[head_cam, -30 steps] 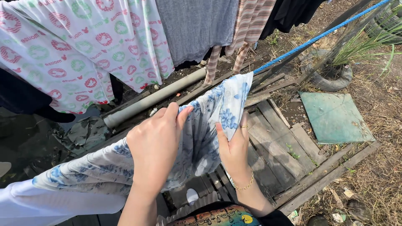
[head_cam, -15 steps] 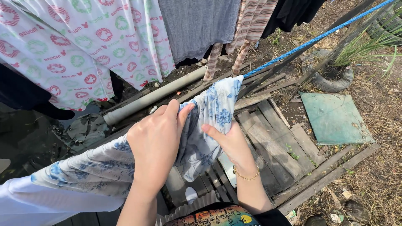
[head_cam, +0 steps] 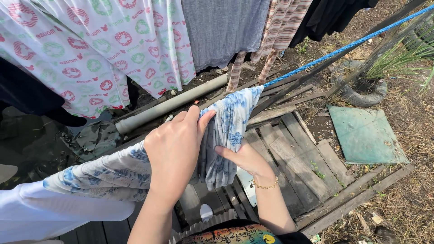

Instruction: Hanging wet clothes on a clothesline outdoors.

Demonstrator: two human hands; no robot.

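Cloth: the blue-flowered white garment (head_cam: pixel 226 122) hangs over the blue rope (head_cam: pixel 343 46) at frame centre, its upper corner on the line, its long tail trailing toward the lower left.

Your left hand (head_cam: pixel 174 151) sits on top of the garment at centre; the fingers (head_cam: pixel 199 119) are pressed together, thumb against them, pinching a fold of the fabric at the rope. Your right hand (head_cam: pixel 242 158) is just below and right of it, partly under the cloth; its fingers are tucked into the hanging fold and gripping it from beneath, with a gold bracelet (head_cam: pixel 264 184) at the wrist.

Containers: an old tyre (head_cam: pixel 359 92) in the upper right holds a clump of long green grass (head_cam: pixel 398 56). No other vessel can be made out.

Surroundings: a white sheet with red and green rings (head_cam: pixel 90 49) fills the upper left; a grey shirt (head_cam: pixel 221 29) and a striped garment (head_cam: pixel 275 27) hang along the top centre. Below, weathered wooden planks (head_cam: pixel 294 158), a grey pipe (head_cam: pixel 172 104) left of centre, a green square slab (head_cam: pixel 366 135) at right.
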